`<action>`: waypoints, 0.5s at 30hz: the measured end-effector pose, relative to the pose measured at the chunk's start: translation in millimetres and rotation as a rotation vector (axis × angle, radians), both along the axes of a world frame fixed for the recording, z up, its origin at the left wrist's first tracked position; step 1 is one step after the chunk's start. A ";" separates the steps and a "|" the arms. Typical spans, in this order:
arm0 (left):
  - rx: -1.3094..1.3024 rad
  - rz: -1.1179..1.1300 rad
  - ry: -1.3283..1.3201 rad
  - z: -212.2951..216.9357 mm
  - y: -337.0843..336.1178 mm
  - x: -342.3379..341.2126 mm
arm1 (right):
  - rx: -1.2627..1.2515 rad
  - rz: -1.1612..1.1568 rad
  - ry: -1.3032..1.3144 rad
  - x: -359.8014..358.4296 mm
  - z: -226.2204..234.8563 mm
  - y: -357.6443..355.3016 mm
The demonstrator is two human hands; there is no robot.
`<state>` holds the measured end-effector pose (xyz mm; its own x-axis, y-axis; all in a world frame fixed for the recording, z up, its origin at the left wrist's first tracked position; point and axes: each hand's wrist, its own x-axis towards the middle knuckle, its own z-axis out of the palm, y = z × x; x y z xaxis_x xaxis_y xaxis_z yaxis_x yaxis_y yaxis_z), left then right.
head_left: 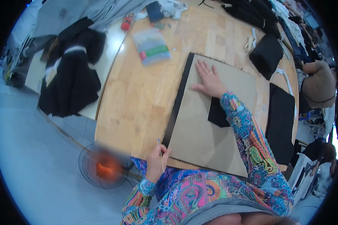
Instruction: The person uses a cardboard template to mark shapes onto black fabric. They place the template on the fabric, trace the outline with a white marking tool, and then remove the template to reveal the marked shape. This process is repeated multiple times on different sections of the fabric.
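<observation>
A large beige card sheet [199, 135] lies on black fabric [179, 95], which shows as a strip along the sheet's left edge. A black shape [217, 114] shows in the sheet's middle, partly hidden by my right sleeve; whether it is a cut-out or a piece on top, I cannot tell. My right hand [210, 80] presses flat on the upper part of the sheet, fingers spread, a ring on one finger. By the sheet's lower left corner, my left hand [156, 162] pinches a thin pen-like stick [162, 164], its bluish end pointing up.
On the wooden table [135, 101] are a clear plastic packet [152, 45], a red item [127, 22] and black fabric pieces [281, 122] at right. Black garments [73, 80] hang over a pale surface at left. A fan [103, 167] stands below the near left edge.
</observation>
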<state>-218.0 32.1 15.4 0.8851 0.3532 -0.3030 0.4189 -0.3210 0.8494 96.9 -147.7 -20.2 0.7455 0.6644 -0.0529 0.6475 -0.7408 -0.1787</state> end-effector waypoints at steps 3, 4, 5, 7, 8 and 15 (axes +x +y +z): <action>0.009 -0.004 0.018 2.2 0.3 0.1 | 0.012 -0.005 0.011 -3.8 3.4 1.1; -0.012 -0.006 0.009 0.0 1.2 -1.3 | 0.009 -0.008 0.007 -5.0 5.2 1.4; -0.032 -0.007 0.003 -2.1 2.1 -3.8 | 0.006 -0.011 0.008 -6.8 6.1 1.3; -0.082 -0.010 0.016 -4.6 4.1 -5.6 | 0.013 -0.014 0.011 -10.5 7.9 1.3; -0.111 -0.010 0.036 -2.6 5.3 -5.8 | 0.015 -0.016 0.013 -11.5 8.9 1.4; -0.204 -0.003 0.050 -3.6 8.3 -5.2 | 0.030 -0.014 0.000 -12.1 11.9 0.9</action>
